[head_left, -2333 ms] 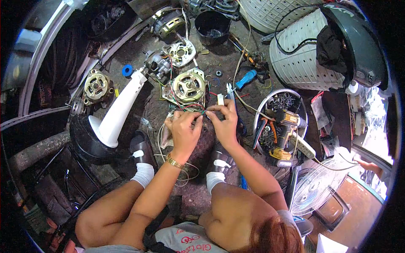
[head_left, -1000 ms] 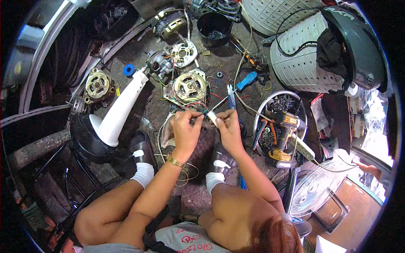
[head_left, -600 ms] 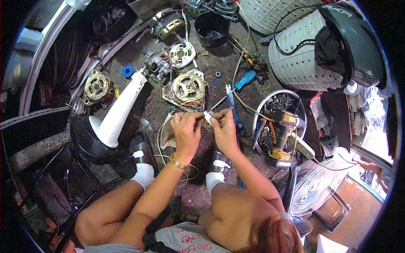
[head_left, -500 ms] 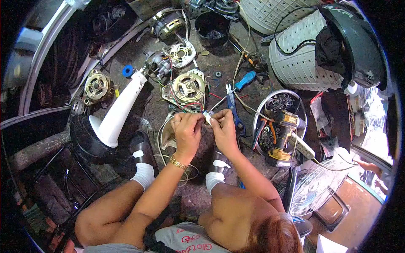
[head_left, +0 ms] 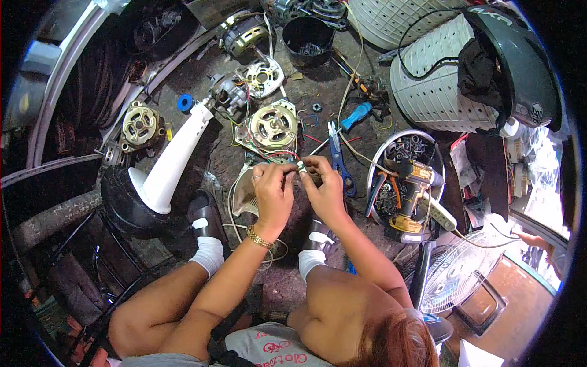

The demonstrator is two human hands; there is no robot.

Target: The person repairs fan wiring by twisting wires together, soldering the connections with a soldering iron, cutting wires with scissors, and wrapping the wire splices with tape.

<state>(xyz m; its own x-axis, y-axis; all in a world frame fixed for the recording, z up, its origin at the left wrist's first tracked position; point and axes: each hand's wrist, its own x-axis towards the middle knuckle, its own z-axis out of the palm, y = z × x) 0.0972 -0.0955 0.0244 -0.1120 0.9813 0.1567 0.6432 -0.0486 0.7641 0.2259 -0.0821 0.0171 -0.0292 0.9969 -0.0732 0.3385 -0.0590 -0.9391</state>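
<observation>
Between my fingertips is a small white piece (head_left: 301,166), at the end of thin wires. My left hand (head_left: 273,186) pinches at its left side; my right hand (head_left: 323,186) has its thumb and fingers closed on it from the right. Red and other coloured wires (head_left: 287,152) run from there to a round metal motor (head_left: 274,126) just above my hands. Scissors with blue handles (head_left: 336,156) lie right of my right hand, and a blue-handled screwdriver (head_left: 356,115) lies farther up.
A white stand with a black base (head_left: 168,162) lies at the left. On the right, a round tray (head_left: 371,168) holds screws and a yellow drill (head_left: 411,199). A black bucket (head_left: 307,43) stands at the top. Another person's hand (head_left: 535,240) shows at the far right.
The white piece was longer and stuck out toward my right hand; now it is small between my fingertips. My right hand has moved from beside the scissors up close to my left.
</observation>
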